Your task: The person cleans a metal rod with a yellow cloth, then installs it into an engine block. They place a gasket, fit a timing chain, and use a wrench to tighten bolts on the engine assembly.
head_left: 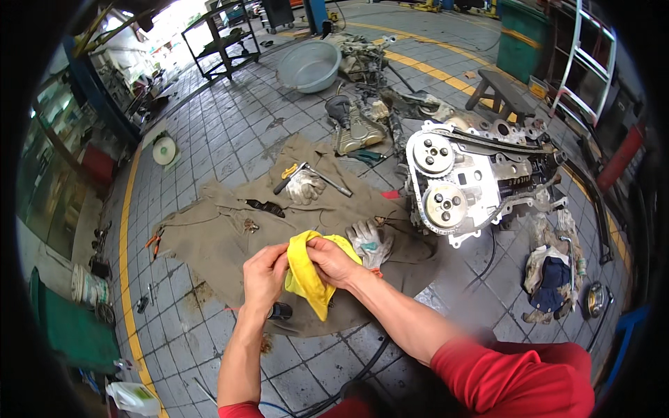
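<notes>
Both of my hands grip a yellow cloth (301, 263), its lower corner hanging in a point. My left hand (263, 277) pinches the cloth's left edge. The fingers of my right hand (333, 262) are closed around its upper part and partly hidden by the folds. Just beyond my right hand lies a grey work glove (369, 242). A second glove (305, 185) rests farther away with a metal-shafted hand tool (327, 182) across it. Under my left wrist is a small dark cylinder (280, 311). These things lie on a spread brown cloth (209, 268).
An engine (481, 174) with two chain sprockets stands at right. Dirty rags (550, 275) lie nearer on that side. Orange-handled pliers (156, 240) are at the cloth's left edge. Beyond are a grey basin (309, 66), engine parts (357, 59) and a low stool (500, 94).
</notes>
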Action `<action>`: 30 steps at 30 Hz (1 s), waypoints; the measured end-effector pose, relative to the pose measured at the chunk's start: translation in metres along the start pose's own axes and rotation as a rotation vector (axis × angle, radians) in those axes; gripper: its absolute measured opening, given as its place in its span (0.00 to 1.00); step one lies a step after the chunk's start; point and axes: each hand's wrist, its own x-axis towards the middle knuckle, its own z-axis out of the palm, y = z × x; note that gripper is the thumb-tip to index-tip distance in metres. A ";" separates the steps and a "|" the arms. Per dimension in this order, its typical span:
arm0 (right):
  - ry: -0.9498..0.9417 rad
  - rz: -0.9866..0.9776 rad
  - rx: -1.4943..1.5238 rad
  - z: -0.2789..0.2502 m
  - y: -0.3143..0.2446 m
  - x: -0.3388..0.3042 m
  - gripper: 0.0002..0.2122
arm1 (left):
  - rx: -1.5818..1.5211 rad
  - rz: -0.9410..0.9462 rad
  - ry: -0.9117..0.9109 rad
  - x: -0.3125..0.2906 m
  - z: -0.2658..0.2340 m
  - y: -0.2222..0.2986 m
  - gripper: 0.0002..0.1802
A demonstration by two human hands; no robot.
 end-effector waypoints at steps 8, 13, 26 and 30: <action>0.613 0.000 -1.365 -0.025 0.001 0.010 0.19 | -0.280 -0.419 0.091 0.010 0.006 -0.029 0.09; 0.265 -0.591 -1.237 0.070 -0.033 -0.049 0.13 | -0.630 -0.509 -0.142 0.002 -0.013 0.006 0.07; -0.216 -0.736 -1.585 0.130 -0.220 -0.213 0.06 | -1.096 -0.134 -0.507 0.025 0.015 0.163 0.13; -0.087 -0.781 -1.854 0.098 -0.280 -0.282 0.13 | -0.711 -0.092 -0.441 0.061 0.058 0.242 0.04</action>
